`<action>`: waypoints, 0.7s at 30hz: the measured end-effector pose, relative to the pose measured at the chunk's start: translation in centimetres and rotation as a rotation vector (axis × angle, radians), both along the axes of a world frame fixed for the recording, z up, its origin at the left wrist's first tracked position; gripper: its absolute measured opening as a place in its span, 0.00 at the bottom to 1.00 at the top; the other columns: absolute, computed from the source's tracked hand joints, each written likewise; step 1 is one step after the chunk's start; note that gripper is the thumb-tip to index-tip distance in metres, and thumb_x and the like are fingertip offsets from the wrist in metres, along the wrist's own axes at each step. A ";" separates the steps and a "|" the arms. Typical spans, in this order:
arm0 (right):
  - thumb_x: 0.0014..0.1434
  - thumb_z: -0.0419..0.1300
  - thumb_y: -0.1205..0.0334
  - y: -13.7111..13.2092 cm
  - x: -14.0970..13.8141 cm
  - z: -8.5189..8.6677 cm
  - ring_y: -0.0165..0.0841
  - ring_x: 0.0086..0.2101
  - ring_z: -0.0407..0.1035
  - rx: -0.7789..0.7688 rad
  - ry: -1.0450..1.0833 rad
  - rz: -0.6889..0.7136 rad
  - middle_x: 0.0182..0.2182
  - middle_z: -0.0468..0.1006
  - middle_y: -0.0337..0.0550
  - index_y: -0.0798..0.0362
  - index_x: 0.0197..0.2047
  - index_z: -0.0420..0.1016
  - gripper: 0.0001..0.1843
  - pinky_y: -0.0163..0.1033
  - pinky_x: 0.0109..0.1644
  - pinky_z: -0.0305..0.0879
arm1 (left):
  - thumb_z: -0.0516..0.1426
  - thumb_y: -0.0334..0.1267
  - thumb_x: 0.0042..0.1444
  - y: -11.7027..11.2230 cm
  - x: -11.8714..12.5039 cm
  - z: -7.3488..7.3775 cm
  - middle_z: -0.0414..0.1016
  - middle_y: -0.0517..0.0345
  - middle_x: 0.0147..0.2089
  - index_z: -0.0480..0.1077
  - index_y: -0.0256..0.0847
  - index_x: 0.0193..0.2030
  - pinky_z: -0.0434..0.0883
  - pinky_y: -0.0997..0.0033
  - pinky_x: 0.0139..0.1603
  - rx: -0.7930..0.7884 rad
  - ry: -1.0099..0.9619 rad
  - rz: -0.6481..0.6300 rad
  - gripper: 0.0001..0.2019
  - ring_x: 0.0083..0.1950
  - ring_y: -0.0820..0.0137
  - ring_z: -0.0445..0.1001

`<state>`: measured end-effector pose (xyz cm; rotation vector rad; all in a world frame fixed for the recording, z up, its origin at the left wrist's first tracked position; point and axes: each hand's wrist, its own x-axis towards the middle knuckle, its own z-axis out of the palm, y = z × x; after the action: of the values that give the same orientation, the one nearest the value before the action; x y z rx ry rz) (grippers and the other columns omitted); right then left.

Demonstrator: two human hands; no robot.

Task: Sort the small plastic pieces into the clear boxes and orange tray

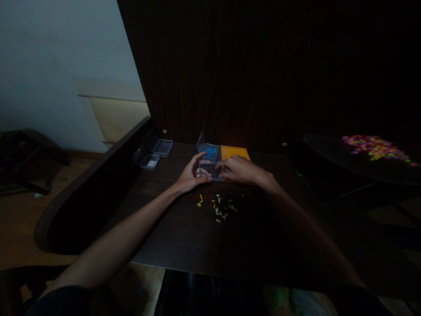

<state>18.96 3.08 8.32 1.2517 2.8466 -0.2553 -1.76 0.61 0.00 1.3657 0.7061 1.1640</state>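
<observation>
Near the back of the dark table, my left hand (pixel 194 170) holds a clear plastic box (pixel 213 177) by its left side, with the thumb along the near edge. My right hand (pixel 239 168) is at the box's right side, its fingers curled over the opening; whatever lies between its fingertips is hidden. Just behind stands a second clear box (pixel 210 152) with its lid up and blue pieces inside. An orange-yellow flat item (pixel 235 152) lies partly under my right hand. Small yellow and pale pieces (pixel 218 212) are scattered on the table nearer to me.
Two more open clear boxes, one with something white in it (pixel 151 163) and one behind it (pixel 163 147), sit by the raised left side panel (pixel 95 177). A dark panel (pixel 210 74) rises behind the table. Colourful small items (pixel 375 147) lie on a dark surface at right.
</observation>
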 end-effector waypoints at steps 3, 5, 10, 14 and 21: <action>0.60 0.59 0.61 -0.6 -0.1 1.1 0.32 0.32 0.69 -0.018 0.083 0.031 0.34 0.79 0.43 0.52 0.48 0.79 0.14 0.34 0.36 0.56 | 0.69 0.30 0.40 0.0 0.1 -0.1 0.64 0.47 0.58 0.55 0.49 0.65 0.75 0.71 0.41 -0.009 -0.006 0.016 0.45 0.37 0.75 0.77; 0.60 0.59 0.62 -1.2 -0.4 1.7 0.30 0.29 0.67 -0.057 0.123 0.067 0.30 0.78 0.40 0.53 0.44 0.80 0.11 0.33 0.34 0.54 | 0.69 0.31 0.40 0.1 0.1 -0.1 0.65 0.47 0.57 0.55 0.49 0.65 0.75 0.71 0.41 -0.012 0.000 0.025 0.45 0.37 0.76 0.76; 0.57 0.63 0.62 -2.5 -1.8 1.4 0.28 0.28 0.66 -0.176 0.065 0.222 0.29 0.78 0.39 0.52 0.37 0.82 0.07 0.33 0.32 0.53 | 0.69 0.32 0.39 0.2 0.0 -0.1 0.66 0.48 0.56 0.56 0.47 0.64 0.75 0.69 0.42 -0.007 -0.009 0.058 0.45 0.36 0.76 0.75; 0.55 0.63 0.62 -3.3 -3.2 0.0 0.30 0.30 0.67 -0.191 -0.045 0.256 0.29 0.79 0.39 0.50 0.36 0.82 0.07 0.34 0.32 0.53 | 0.69 0.33 0.40 0.3 -0.1 -0.2 0.66 0.49 0.56 0.57 0.47 0.64 0.73 0.70 0.42 0.013 -0.001 0.070 0.43 0.36 0.76 0.75; 0.55 0.61 0.65 -3.7 -3.7 -0.6 0.31 0.33 0.69 -0.183 -0.083 0.225 0.32 0.79 0.41 0.50 0.36 0.82 0.07 0.34 0.33 0.55 | 0.68 0.32 0.40 0.3 0.0 -0.2 0.67 0.49 0.56 0.57 0.46 0.63 0.73 0.72 0.40 0.033 0.009 0.068 0.43 0.36 0.76 0.75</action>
<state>15.22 -0.61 7.76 0.8801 2.7853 -0.4341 -1.80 0.87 -0.18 1.3845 0.7481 1.2288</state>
